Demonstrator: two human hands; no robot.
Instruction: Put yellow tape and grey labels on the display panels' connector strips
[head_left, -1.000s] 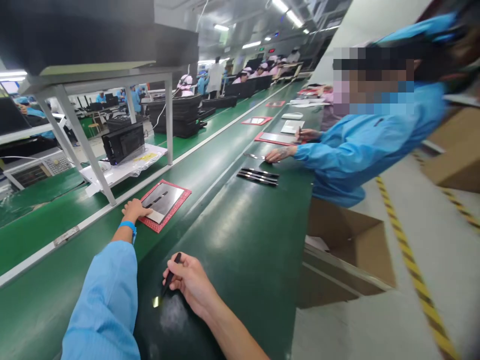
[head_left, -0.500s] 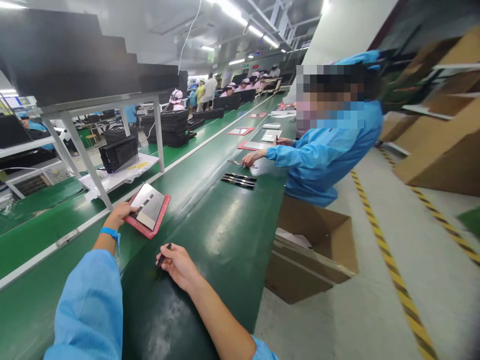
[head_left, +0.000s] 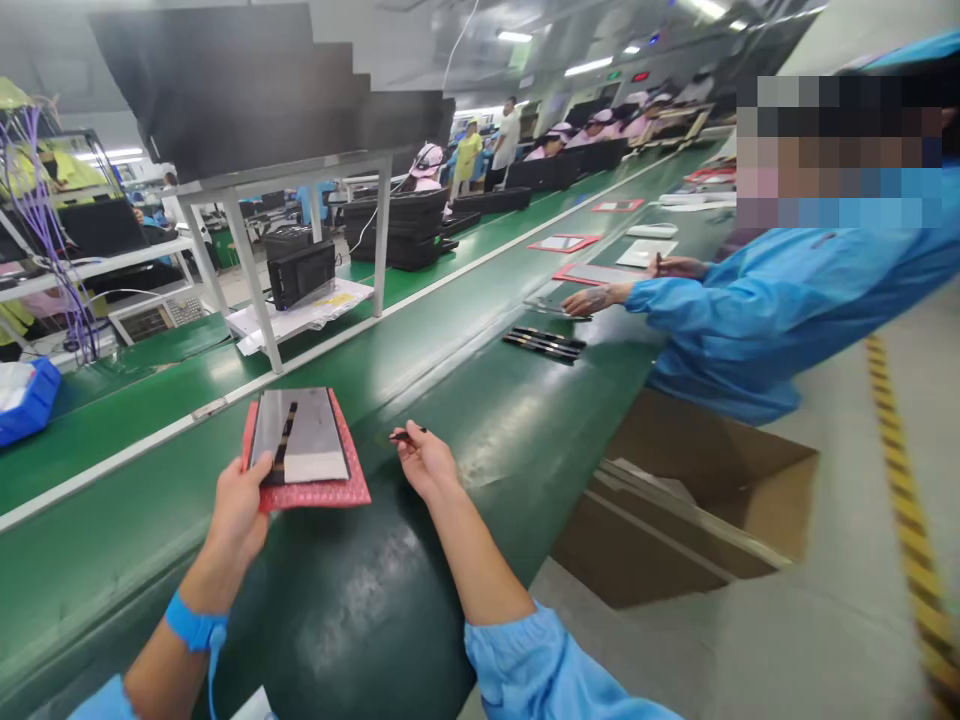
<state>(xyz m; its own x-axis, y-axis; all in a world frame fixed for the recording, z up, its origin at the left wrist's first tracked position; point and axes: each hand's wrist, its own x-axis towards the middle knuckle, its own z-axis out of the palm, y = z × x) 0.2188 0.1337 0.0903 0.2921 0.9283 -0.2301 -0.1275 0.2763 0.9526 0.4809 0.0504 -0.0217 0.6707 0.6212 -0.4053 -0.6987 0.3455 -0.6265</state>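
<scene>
My left hand grips the near left corner of a flat screen panel, thumb on top. The panel is silvery grey with a pale band along its near edge and a dark ribbon strip across it. Under it lies a red bubble-wrap sheet, held together with it; my fingers beneath are hidden. To the right, over the green work surface, my right hand is closed around a small dark pen-like tool, apart from the panel. A blue wrist strap circles my left wrist.
Dark strips lie farther along the green bench, near a co-worker's hand. More red-backed panels lie beyond. A cardboard box stands at the bench's right side. A white metal rack rises at left.
My left hand has brought the panel and red bubble wrap nearer to me and turned them. My right hand still holds the dark tool, now pointing left. The view has swung left.
</scene>
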